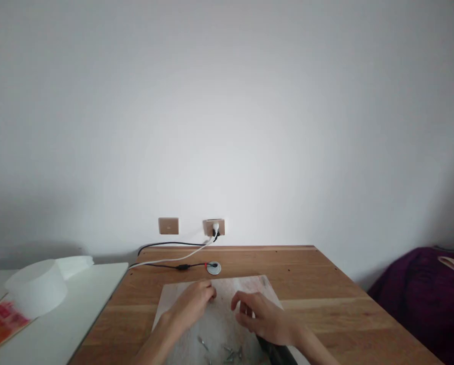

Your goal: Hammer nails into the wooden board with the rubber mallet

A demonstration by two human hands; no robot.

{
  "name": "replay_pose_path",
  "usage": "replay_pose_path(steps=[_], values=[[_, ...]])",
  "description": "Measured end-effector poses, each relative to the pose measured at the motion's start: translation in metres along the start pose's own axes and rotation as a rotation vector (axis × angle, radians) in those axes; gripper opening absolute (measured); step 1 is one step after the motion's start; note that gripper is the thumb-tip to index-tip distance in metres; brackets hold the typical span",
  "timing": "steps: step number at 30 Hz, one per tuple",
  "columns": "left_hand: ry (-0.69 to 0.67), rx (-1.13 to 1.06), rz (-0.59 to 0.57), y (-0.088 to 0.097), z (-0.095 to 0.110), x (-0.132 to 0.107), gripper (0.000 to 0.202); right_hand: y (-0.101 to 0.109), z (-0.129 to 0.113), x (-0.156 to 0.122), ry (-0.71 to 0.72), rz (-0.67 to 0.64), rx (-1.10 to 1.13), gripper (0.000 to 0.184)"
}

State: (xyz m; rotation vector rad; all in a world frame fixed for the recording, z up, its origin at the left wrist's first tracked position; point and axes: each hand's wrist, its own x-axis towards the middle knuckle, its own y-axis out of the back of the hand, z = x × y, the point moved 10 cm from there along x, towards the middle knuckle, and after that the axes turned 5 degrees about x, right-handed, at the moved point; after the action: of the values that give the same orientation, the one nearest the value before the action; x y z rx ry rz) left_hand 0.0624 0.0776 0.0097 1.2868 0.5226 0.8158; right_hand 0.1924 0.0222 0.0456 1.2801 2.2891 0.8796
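My left hand point(194, 302) is over the upper left of a pale, stained board point(249, 285). Its fingers are curled together close to the surface, and whatever they may hold is hidden. To the right, my right hand point(263, 317) hovers above the same board with bent fingers parted from the thumb and nothing visible between them. A dark, elongated object point(276, 352) lies partly beneath my right wrist; its kind cannot be made out. Toward the front of the board lie several small metal screws point(230, 353), with one silvery screw point(203, 343) a little apart.
The board rests on a wooden table point(310, 299) against a wall. Cables point(173, 260) run from a wall socket point(216, 227) along the table's back and past a round grommet point(213, 267). A white table point(85, 299) with a white roll point(36, 289) adjoins at left; purple fabric point(409, 289) is at right.
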Motion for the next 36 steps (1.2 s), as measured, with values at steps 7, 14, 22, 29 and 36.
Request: replay_pose_path(steps=[7,14,22,29,36], values=[[0.0,-0.018,-0.037,0.003,-0.001,0.004,0.035,0.002,-0.015,-0.008,0.013,-0.004,0.1,0.02],[0.008,0.056,-0.062,0.012,0.006,0.008,0.018,-0.004,-0.011,-0.008,0.012,-0.022,0.15,0.021],[0.023,-0.212,0.092,0.015,0.006,0.005,0.013,-0.001,-0.014,-0.023,-0.036,-0.001,0.078,0.023],[0.082,-0.461,0.085,0.012,0.017,-0.027,0.01,-0.015,-0.015,-0.029,-0.096,-0.033,-0.136,0.034],[0.095,-0.622,0.023,-0.003,0.023,-0.053,0.02,-0.044,-0.024,-0.006,-0.103,-0.177,-0.296,0.037]])
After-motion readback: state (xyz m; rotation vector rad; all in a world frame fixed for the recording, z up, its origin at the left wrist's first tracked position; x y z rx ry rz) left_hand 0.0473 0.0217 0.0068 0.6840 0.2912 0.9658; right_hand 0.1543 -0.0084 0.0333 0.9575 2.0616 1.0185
